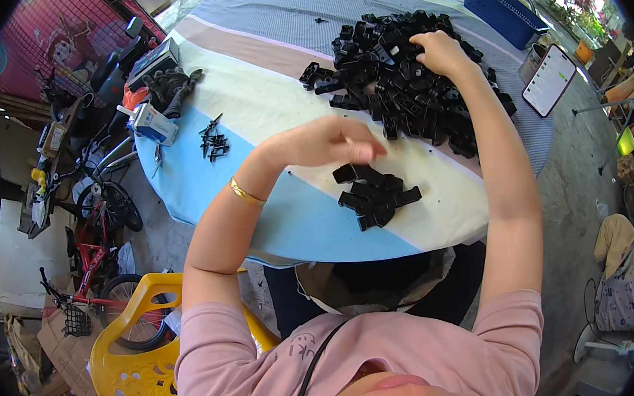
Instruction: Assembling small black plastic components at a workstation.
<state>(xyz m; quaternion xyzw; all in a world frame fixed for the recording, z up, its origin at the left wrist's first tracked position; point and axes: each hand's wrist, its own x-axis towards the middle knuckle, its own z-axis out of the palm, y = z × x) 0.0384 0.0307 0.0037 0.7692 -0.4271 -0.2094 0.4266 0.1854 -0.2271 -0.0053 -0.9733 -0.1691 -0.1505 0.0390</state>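
My right hand reaches over the far part of a large heap of small black plastic parts. Its index finger and thumb stand apart at the heap, and I see nothing held between them. Bent at the wrist, my left hand hovers above the cloth, between the heap and a smaller pile of the same black parts near the table's front edge. Motion smears the left fingertips, so whether they hold anything is unclear. A gold bracelet circles my left wrist.
Several thin black pieces lie left on the striped tablecloth. Beyond them sit a blue-and-white box and dark gloves. A phone and a blue basket are at the far right. An open bag is below the front edge.
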